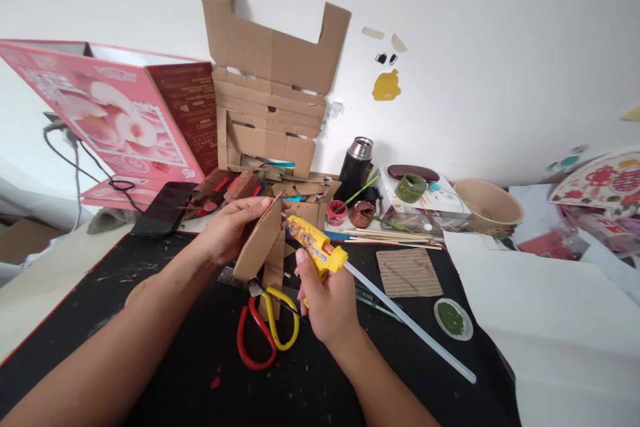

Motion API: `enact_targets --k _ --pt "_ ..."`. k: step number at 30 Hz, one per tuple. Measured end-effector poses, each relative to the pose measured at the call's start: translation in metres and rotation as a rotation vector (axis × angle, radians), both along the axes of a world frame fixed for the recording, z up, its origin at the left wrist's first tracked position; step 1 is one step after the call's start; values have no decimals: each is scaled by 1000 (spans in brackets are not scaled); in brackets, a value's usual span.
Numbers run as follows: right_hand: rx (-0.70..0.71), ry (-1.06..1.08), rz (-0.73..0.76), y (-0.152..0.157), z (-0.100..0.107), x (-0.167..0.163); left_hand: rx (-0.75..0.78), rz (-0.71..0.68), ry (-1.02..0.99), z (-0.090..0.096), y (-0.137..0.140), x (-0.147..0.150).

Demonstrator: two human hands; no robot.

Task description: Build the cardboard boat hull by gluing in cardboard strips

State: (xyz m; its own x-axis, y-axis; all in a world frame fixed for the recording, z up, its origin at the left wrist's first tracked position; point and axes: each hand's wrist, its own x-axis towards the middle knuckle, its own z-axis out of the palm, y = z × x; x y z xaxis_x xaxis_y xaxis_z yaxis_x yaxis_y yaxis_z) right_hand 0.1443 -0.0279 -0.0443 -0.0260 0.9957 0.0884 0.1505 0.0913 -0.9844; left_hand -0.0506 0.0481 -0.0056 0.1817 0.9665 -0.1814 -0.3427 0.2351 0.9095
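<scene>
1. By the left hand (pixel 233 230), a cardboard piece (pixel 257 243) is gripped beyond the scissors (pixel 263 325); it should be held steady, skin clear of the nozzle (pixel 285 217).
2. The yellow glue gun (pixel 313 240) is held in the right hand (pixel 330 300), nozzle near the cardboard's edge; even pressure is advised.
3. The glue stick (pixel 413 323) should be left unobstructed.

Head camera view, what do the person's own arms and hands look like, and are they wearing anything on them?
The left hand and right hand are bare, without gloves. The left forearm and right forearm are uncovered as far as the picture shows. No sleeve, watch, bracelet or ring is visible.
</scene>
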Motion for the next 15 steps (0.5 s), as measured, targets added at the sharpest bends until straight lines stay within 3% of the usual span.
enact_targets --k 15 --pt "4 -1 -14 0 0 1 0 -8 37 1 -1 3"
